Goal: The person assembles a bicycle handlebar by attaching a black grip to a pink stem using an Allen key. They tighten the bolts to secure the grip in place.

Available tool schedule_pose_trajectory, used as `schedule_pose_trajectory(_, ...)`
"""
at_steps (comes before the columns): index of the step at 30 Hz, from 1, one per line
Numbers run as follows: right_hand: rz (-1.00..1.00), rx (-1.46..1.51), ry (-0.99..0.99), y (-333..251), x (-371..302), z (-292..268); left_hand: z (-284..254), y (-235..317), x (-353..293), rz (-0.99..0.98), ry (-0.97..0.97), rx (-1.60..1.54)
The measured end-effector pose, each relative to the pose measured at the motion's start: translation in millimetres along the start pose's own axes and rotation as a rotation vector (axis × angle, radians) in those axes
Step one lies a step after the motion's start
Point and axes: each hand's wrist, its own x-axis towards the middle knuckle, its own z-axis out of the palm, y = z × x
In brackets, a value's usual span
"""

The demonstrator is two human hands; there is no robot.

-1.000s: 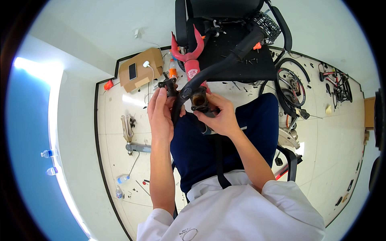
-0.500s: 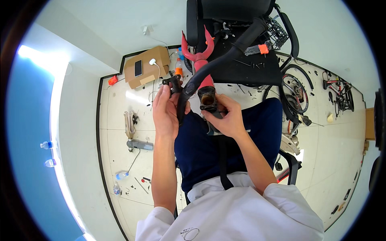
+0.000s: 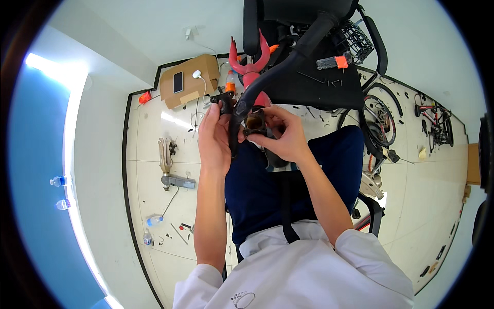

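A long black handlebar point(image 3: 280, 69) slants from the chair seat down to my left hand point(image 3: 213, 144), whose fingers wrap round its lower end. Beside it, a small black bracket point(image 3: 223, 98) stands up from the same hand's fingertips. My right hand point(image 3: 288, 135) is closed on a black bicycle stem point(image 3: 254, 122) with a round, brownish opening facing me. This stem sits at the near end of a pink bicycle fork point(image 3: 251, 77), whose two prongs point away. The handlebar crosses in front of part of the fork. My right fingertips partly cover the stem.
A black chair point(image 3: 319, 87) ahead carries tools, a wire basket point(image 3: 358, 41) and an orange-marked packet point(image 3: 334, 62). Cardboard point(image 3: 200, 77) with a phone point(image 3: 178, 82) lies at the far left. A hammer-like tool point(image 3: 177, 181), bottles and scattered parts lie left; wheels point(image 3: 380, 121) lie right.
My right hand has moved left with the stem and fork, bringing the round opening closer to the handlebar. My left hand keeps its hold on the handlebar.
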Motion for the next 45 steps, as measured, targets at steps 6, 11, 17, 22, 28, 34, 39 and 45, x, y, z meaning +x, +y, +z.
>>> schedule_pose_trajectory(6, -0.205, -0.088, 0.116, 21, -2, 14, 0, 2, 1, 0.014, 0.020, 0.031)
schedule_pose_trajectory(11, -0.350, -0.340, 0.262, 8, -4, 18, 9, 13, -4, 0.047, 0.035, 0.187)
schedule_pose_trajectory(17, -0.483, -0.406, 0.370, 16, -4, 21, 3, 15, -5, 0.003, -0.020, 0.316)
schedule_pose_trajectory(22, -0.424, -0.398, 0.337, 8, -10, 20, -1, 10, -2, -0.016, -0.032, 0.198)
schedule_pose_trajectory(28, -0.385, -0.346, 0.425, 3, -27, 24, 4, 12, -3, -0.013, -0.022, 0.211)
schedule_pose_trajectory(34, 0.016, -0.077, 0.362, -10, -35, 10, 4, 9, -4, -0.001, -0.001, 0.141)
schedule_pose_trajectory(39, 0.154, 0.324, 0.359, -6, -30, -24, 0, 9, -4, 0.022, -0.032, 0.188)
schedule_pose_trajectory(45, 0.089, 0.773, 0.078, -31, -23, -34, 7, 13, -9, 0.087, 0.038, 0.317)
